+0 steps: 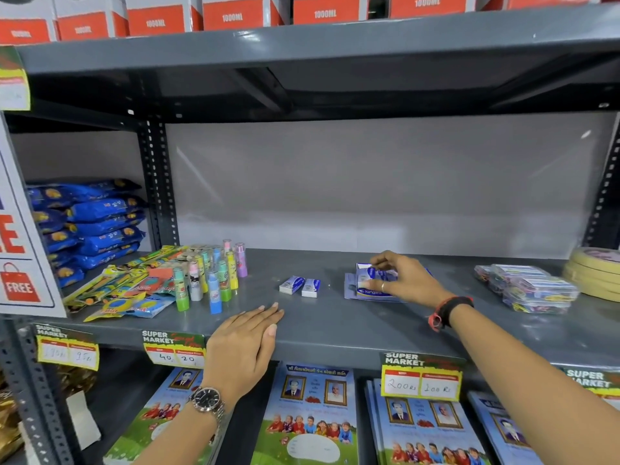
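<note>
Head view: right hand (407, 280) pinches a small box (378, 273) in curled fingers (385, 259) at the pack (367, 293) on the shelf (335, 318), right of two boxes (299, 286). Left hand (245, 340) rests flat on the shelf edge, fingers together. Next, probably: lift the box clear and set it beside those two.

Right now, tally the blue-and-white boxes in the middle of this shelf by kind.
Small loose boxes: 2
Kangaro pack, gripped by the right hand: 1
Total: 3
</note>
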A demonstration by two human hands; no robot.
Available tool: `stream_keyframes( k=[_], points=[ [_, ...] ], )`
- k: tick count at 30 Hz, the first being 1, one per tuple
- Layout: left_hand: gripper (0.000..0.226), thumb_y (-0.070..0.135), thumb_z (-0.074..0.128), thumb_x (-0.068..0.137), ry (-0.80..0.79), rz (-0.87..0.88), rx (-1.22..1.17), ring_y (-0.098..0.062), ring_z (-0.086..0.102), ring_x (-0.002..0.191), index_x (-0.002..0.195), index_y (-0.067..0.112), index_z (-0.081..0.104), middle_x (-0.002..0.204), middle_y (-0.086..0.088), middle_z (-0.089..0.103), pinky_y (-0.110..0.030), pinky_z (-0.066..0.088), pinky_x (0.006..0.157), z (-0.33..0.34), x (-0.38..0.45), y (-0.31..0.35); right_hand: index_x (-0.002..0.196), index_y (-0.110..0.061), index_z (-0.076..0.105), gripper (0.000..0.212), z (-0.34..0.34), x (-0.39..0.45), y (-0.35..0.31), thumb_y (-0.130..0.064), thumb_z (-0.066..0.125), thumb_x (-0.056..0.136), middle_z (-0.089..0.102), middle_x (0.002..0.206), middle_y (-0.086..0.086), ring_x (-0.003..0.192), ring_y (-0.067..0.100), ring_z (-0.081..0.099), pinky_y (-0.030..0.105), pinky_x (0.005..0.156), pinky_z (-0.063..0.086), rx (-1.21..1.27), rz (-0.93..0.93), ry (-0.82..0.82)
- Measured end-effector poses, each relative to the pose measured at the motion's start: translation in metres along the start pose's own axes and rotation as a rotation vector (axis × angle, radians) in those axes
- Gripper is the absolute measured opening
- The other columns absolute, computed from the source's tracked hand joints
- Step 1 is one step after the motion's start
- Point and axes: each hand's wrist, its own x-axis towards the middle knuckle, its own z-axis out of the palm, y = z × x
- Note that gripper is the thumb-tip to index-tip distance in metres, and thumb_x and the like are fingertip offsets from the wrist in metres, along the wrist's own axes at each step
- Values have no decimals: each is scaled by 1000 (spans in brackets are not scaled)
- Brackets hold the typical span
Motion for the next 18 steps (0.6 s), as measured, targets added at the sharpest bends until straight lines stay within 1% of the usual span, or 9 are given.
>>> stream_keyframes(
  k=[3,6,8,11,14,16,18],
  points=[
    [50,36,23,98,-1,-3,2,-10,64,103,109,21,70,112,6,69,-22,37,91,1,0,-1,110,-11,59,45,2,1,9,-34,75,74,64,106,1,101,16,60,26,90,46,20,25,18],
    [51,36,22,99,-6,-5,3,-10,64,104,109,21,70,112,6,69,-22,37,91,1,0,-1,112,-12,59,43,7,5,13,-33,72,77,65,110,1,100,12,59,23,87,43,31,40,10],
    [50,36,23,98,-10,-9,2,-10,64,104,109,21,70,112,6,69,-22,38,91,1,0,0,115,-13,58,43,9,8,14,-33,70,79,64,115,0,102,10,57,20,86,40,32,45,-17],
    [49,35,24,98,-18,-14,3,-10,63,104,109,21,70,113,6,69,-22,37,92,0,0,0,117,-17,57,43,11,9,15,-35,69,80,63,117,-1,107,11,57,21,87,38,34,55,-44],
    [50,36,23,98,-24,-17,3,-9,63,105,110,22,69,113,7,69,-22,37,93,-1,0,0,114,-17,58,41,12,10,17,-39,67,80,64,120,2,113,15,57,26,95,43,-4,60,-64],
    [51,37,22,99,-28,-21,0,-8,62,106,110,22,69,113,7,68,-22,38,93,-1,0,0,113,-17,59,41,10,10,18,-42,65,81,64,124,4,117,17,57,30,101,43,-49,69,-89],
    [50,36,22,99,-25,-18,-4,-8,63,106,110,22,69,113,7,68,-23,38,92,-1,0,1,120,-17,56,49,10,11,17,-45,64,81,61,129,4,121,18,54,31,104,41,-96,63,-116]
  ],
)
